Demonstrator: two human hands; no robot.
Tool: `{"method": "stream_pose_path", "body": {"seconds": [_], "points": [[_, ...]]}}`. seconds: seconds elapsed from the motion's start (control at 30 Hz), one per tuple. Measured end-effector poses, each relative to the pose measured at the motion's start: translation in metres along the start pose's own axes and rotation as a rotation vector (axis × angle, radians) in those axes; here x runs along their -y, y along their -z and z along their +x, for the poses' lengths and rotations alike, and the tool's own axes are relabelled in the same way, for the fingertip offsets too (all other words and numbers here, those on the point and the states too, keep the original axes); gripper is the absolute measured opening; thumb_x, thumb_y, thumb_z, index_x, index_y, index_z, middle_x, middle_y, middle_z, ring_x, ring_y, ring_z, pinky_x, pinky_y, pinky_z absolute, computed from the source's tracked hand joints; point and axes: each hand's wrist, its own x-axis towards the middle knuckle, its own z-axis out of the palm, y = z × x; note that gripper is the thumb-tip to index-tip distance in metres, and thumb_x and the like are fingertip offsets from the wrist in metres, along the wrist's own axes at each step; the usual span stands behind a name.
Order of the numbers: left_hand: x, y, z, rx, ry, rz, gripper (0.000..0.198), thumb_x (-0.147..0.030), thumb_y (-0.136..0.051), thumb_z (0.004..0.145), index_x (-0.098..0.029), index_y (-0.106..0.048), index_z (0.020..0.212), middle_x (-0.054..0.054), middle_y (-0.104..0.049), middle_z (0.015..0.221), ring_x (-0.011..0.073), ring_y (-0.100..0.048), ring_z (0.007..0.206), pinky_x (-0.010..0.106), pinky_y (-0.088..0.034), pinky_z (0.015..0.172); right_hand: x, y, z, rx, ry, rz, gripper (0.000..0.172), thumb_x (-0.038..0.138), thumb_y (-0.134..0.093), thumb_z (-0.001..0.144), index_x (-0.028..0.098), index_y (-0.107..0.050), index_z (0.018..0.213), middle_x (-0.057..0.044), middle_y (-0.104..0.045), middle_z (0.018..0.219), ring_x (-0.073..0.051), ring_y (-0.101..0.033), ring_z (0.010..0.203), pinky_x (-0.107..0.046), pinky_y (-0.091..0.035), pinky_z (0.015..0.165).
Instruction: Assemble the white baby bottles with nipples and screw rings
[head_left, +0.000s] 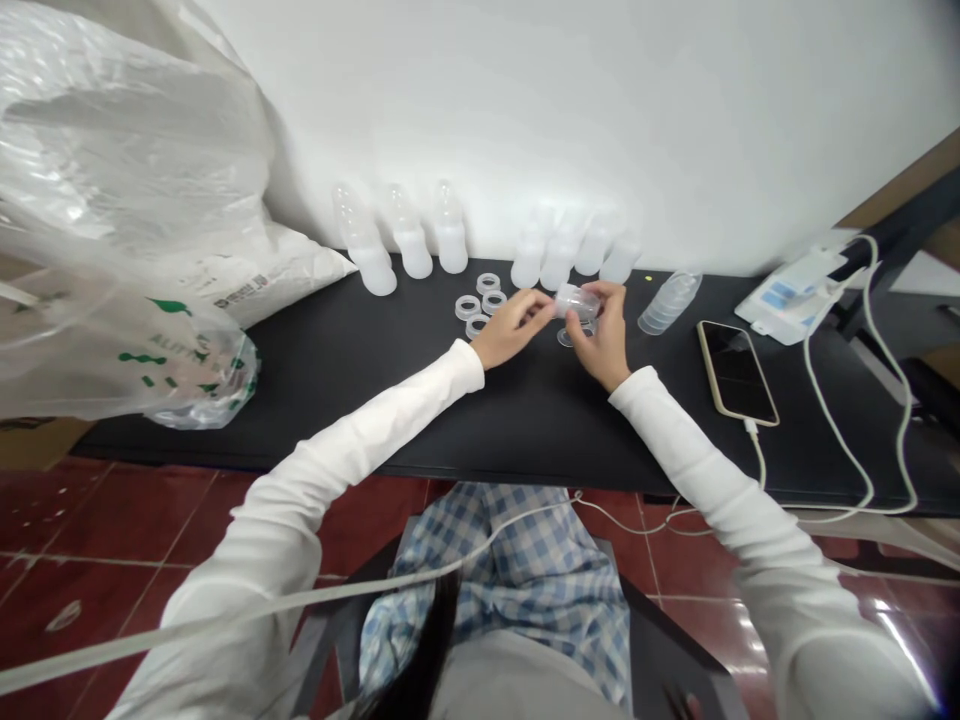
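Observation:
My right hand [602, 335] is closed around a clear plastic bottle cover [579, 301], tipped on its side above the black table. At the cover's left end, which looks whitish, the fingertips of my left hand [516, 325] are pinched together; whether a ring sits there I cannot make out. Just left of my left hand lie several translucent screw rings [466, 307]. Below the held cover, a clear round piece [565, 338] is partly hidden by my right hand. A slanted stack of clear covers [670, 303] stands to the right.
Three capped white baby bottles [410, 245] stand along the wall at left, several more bottles [558, 262] behind my hands. A phone [737, 372] on a cable and a white power strip [787, 295] lie right. Large plastic bags [135, 180] crowd the left end.

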Motion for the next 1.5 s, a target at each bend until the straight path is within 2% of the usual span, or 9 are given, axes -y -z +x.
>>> {"method": "stream_pose_path", "body": {"seconds": [0.23, 0.43, 0.6, 0.73, 0.9, 1.03, 1.13, 1.37, 1.5], "points": [[-0.002, -0.007, -0.020, -0.080, 0.064, -0.269, 0.041, -0.062, -0.070, 0.084, -0.022, -0.063, 0.087, 0.002, -0.065, 0.089, 0.0158, -0.061, 0.087, 0.030, -0.049, 0.084, 0.027, -0.006, -0.001, 0.004, -0.165, 0.160, 0.037, 0.062, -0.052, 0.096, 0.025, -0.051, 0.097, 0.004, -0.053, 0.069, -0.014, -0.050, 0.057, -0.031, -0.046, 0.055], [-0.006, -0.011, -0.020, -0.170, 0.226, -0.408, 0.030, -0.039, -0.062, 0.094, -0.022, -0.049, 0.073, -0.002, -0.049, 0.072, 0.0131, -0.049, 0.072, 0.030, -0.047, 0.078, 0.034, -0.004, 0.002, 0.049, -0.176, 0.132, 0.045, 0.068, -0.060, 0.089, 0.025, -0.050, 0.081, 0.008, -0.039, 0.058, -0.011, -0.035, 0.050, -0.027, -0.036, 0.048], [-0.009, -0.008, -0.018, -0.229, 0.324, -0.478, 0.026, -0.020, -0.054, 0.092, -0.022, -0.040, 0.069, -0.002, -0.041, 0.069, 0.0125, -0.043, 0.066, 0.029, -0.045, 0.072, 0.025, -0.008, 0.004, 0.135, 0.088, -0.035, 0.044, 0.067, -0.059, 0.091, 0.023, -0.058, 0.088, 0.001, -0.054, 0.070, -0.015, -0.049, 0.065, -0.030, -0.046, 0.061], [-0.005, 0.001, -0.012, -0.232, 0.346, -0.514, 0.030, -0.019, -0.057, 0.091, -0.021, -0.040, 0.065, -0.004, -0.039, 0.064, 0.0102, -0.041, 0.060, 0.026, -0.043, 0.065, 0.016, 0.001, 0.012, 0.291, 0.398, -0.091, 0.029, 0.047, -0.051, 0.102, 0.025, -0.065, 0.112, -0.008, -0.069, 0.101, -0.021, -0.063, 0.094, -0.040, -0.054, 0.084], [0.003, 0.008, -0.008, -0.200, 0.538, -0.573, 0.041, -0.027, -0.064, 0.091, -0.019, -0.041, 0.059, -0.005, -0.037, 0.055, 0.0070, -0.036, 0.050, 0.023, -0.035, 0.052, 0.011, 0.019, 0.017, 0.503, 0.596, -0.156, 0.028, 0.022, -0.040, 0.105, 0.028, -0.066, 0.096, -0.004, -0.072, 0.121, -0.018, -0.065, 0.118, -0.043, -0.053, 0.097], [0.009, 0.006, -0.009, -0.271, 0.460, -0.607, 0.043, -0.043, -0.069, 0.092, -0.019, -0.048, 0.063, -0.004, -0.046, 0.059, 0.0063, -0.044, 0.053, 0.023, -0.041, 0.056, 0.014, 0.015, 0.014, 0.214, 0.473, -0.080, 0.027, 0.019, -0.032, 0.104, 0.025, -0.058, 0.098, -0.007, -0.072, 0.116, -0.020, -0.068, 0.110, -0.043, -0.052, 0.089], [0.012, 0.002, -0.010, -0.288, 0.318, -0.542, 0.048, -0.060, -0.075, 0.082, -0.018, -0.055, 0.067, -0.003, -0.054, 0.064, 0.0075, -0.051, 0.060, 0.024, -0.046, 0.062, 0.020, 0.009, 0.009, 0.102, 0.239, 0.049, 0.027, 0.038, -0.031, 0.105, 0.023, -0.052, 0.115, -0.011, -0.067, 0.115, -0.024, -0.065, 0.106, -0.045, -0.053, 0.088], [0.008, -0.004, -0.016, -0.236, 0.108, -0.361, 0.055, -0.072, -0.075, 0.073, -0.019, -0.063, 0.080, 0.000, -0.065, 0.079, 0.0104, -0.061, 0.076, 0.026, -0.051, 0.076, 0.028, 0.005, 0.007, 0.256, -0.119, 0.012, 0.051, 0.070, -0.040, 0.097, 0.023, -0.053, 0.115, -0.003, -0.064, 0.085, -0.020, -0.060, 0.070, -0.040, -0.052, 0.074], [0.012, -0.002, -0.016, -0.268, 0.126, -0.327, 0.057, -0.075, -0.071, 0.074, -0.019, -0.057, 0.074, -0.003, -0.058, 0.069, 0.0086, -0.051, 0.064, 0.025, -0.045, 0.064, 0.021, 0.005, 0.011, 0.306, 0.060, 0.004, 0.046, 0.063, -0.051, 0.097, 0.023, -0.056, 0.119, -0.009, -0.071, 0.105, -0.023, -0.068, 0.089, -0.038, -0.055, 0.078]]}}
